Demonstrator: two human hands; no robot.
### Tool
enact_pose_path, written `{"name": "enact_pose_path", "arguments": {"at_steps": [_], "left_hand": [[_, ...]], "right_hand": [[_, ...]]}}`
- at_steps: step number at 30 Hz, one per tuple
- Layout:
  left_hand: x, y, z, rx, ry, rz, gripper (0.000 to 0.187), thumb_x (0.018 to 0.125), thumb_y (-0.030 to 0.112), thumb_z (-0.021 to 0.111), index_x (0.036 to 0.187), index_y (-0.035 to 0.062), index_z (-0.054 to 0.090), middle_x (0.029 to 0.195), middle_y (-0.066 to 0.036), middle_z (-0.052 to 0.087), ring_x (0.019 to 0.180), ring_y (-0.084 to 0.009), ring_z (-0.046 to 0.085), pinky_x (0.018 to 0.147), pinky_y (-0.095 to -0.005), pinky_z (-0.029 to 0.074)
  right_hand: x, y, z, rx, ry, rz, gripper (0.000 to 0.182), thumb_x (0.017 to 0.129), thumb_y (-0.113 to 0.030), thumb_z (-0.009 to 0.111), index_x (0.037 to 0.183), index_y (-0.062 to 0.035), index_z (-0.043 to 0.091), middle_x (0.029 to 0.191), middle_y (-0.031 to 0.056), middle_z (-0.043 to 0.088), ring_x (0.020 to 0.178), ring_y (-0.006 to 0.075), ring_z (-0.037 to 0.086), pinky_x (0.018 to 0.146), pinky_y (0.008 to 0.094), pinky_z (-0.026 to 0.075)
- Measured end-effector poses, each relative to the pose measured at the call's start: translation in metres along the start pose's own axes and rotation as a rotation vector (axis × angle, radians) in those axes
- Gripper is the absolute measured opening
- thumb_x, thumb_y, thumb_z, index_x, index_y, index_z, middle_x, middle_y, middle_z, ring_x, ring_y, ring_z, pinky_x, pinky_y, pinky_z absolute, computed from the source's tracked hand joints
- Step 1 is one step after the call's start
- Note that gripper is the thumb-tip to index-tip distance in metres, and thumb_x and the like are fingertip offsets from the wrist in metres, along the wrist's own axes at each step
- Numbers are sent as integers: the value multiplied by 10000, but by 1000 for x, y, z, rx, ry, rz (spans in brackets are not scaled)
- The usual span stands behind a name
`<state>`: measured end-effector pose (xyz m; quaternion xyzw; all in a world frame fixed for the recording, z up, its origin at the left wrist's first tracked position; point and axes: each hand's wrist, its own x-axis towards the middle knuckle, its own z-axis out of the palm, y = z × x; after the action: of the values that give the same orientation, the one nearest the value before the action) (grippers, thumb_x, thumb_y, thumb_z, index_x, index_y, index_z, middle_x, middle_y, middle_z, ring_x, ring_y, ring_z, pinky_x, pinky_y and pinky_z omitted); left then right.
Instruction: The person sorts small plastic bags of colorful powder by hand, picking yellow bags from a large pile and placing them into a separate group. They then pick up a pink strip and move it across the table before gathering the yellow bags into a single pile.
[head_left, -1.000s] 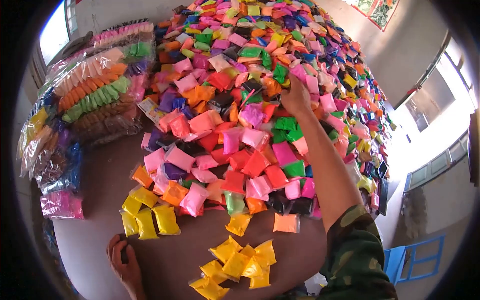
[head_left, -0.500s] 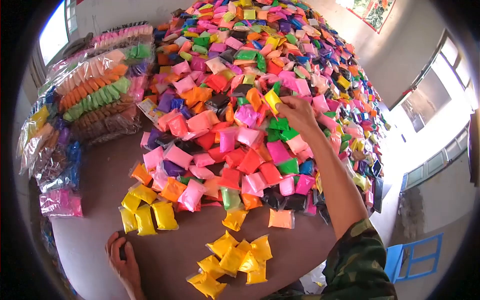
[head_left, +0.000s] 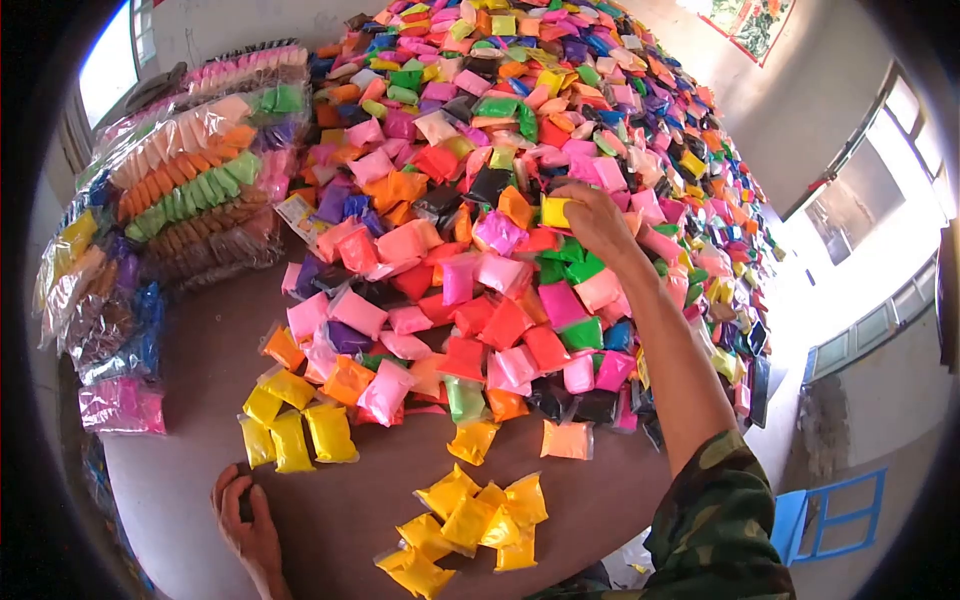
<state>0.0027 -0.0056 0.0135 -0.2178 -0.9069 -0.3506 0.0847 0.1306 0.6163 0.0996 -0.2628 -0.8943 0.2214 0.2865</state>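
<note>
My right hand (head_left: 592,222) reaches into the big heap and pinches a small yellow packet (head_left: 555,212) between thumb and fingers. My left hand (head_left: 247,525) rests on the brown table (head_left: 330,520) with fingers loosely curved, the thumb apart from them, and nothing in it. Just beyond its fingertips lies a group of lemon-yellow packets (head_left: 291,442). A separate cluster of deeper yellow packets (head_left: 468,522) sits at the table's front, to the right of my left hand. One more deep yellow packet (head_left: 472,441) lies between that cluster and the heap.
A tall heap of multicoloured packets (head_left: 480,330) covers the table's middle and back. At left stand large clear bags (head_left: 190,190) of packets sorted by colour, with a magenta bag (head_left: 122,406) nearer. A peach packet (head_left: 567,440) lies at the heap's front edge.
The yellow packet in my right hand has turned from tilted to nearly level and moved slightly to the right. My left hand has stayed in place.
</note>
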Motion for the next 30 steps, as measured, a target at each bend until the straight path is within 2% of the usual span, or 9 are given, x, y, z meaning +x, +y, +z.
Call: {"name": "enact_pose_path", "arguments": {"at_steps": [1, 10, 12, 15, 18, 21, 24, 27, 30], "left_hand": [[0, 1, 0, -4, 0, -2, 164, 923, 25, 669, 1083, -10, 674, 1329, -167, 635, 1249, -350, 587, 1099, -437, 458], [-1, 4, 0, 13, 2, -34, 155, 924, 18, 657, 1074, -13, 677, 1331, -171, 637, 1245, -354, 590, 1089, -436, 461], [0, 5, -1, 21, -1, -27, 151, 926, 20, 654, 1072, -16, 675, 1330, -174, 636, 1244, -355, 590, 1088, -439, 460], [1, 7, -2, 18, -8, -15, 150, 929, 24, 651, 1071, -20, 671, 1326, -179, 635, 1242, -358, 590, 1088, -443, 458], [1, 6, -2, 28, -17, -12, 157, 930, 29, 651, 1077, -22, 666, 1324, -182, 635, 1241, -359, 590, 1088, -447, 457], [0, 2, -3, 35, -24, 0, 166, 934, 30, 651, 1091, -22, 664, 1333, -195, 634, 1250, -366, 590, 1108, -450, 446], [-1, -1, -2, 51, -21, 14, 163, 935, 31, 651, 1090, -19, 659, 1339, -189, 633, 1254, -366, 589, 1106, -450, 449], [1, 0, -3, 64, -23, 10, 159, 936, 30, 650, 1087, -16, 657, 1340, -182, 633, 1254, -364, 589, 1102, -447, 454], [-1, -1, -2, 53, -21, 21, 158, 936, 28, 650, 1086, -17, 659, 1337, -181, 636, 1252, -363, 591, 1101, -443, 455]], "right_hand": [[3, 3, 3, -7, 15, -96, 326, 926, -179, 511, 1127, -46, 730, 1177, 197, 723, 1082, 396, 698, 948, 479, 546], [4, -28, -12, -96, -76, 222, 380, 879, -359, 659, 959, -1, 754, 954, 248, 750, 942, 424, 715, 856, 509, 551], [8, -22, -20, -453, -59, 104, 185, 857, -189, 679, 938, -41, 756, 963, 199, 749, 937, 411, 713, 818, 528, 548], [5, -17, -21, -703, 86, -80, 194, 844, -2, 609, 927, -89, 761, 973, 139, 748, 963, 417, 701, 798, 532, 551], [7, -23, -18, -714, 56, -230, 193, 849, -37, 626, 969, -93, 767, 985, 142, 749, 986, 408, 707, 822, 532, 557], [9, -29, 5, -483, 16, -176, 187, 867, -98, 649, 1007, -97, 773, 1013, 168, 751, 1011, 401, 712, 860, 525, 562], [17, -37, 12, -661, -255, 5, 238, 884, -166, 659, 1083, -94, 767, 1086, 188, 754, 1051, 398, 714, 907, 522, 561], [29, -29, 24, -655, -219, 54, 279, 856, -171, 654, 1094, -80, 766, 1108, 228, 751, 1035, 407, 733, 900, 538, 576], [40, -36, 22, -692, -424, 153, 329, 824, -176, 679, 1121, -62, 763, 1169, 225, 745, 1087, 395, 730, 924, 528, 578]]}}
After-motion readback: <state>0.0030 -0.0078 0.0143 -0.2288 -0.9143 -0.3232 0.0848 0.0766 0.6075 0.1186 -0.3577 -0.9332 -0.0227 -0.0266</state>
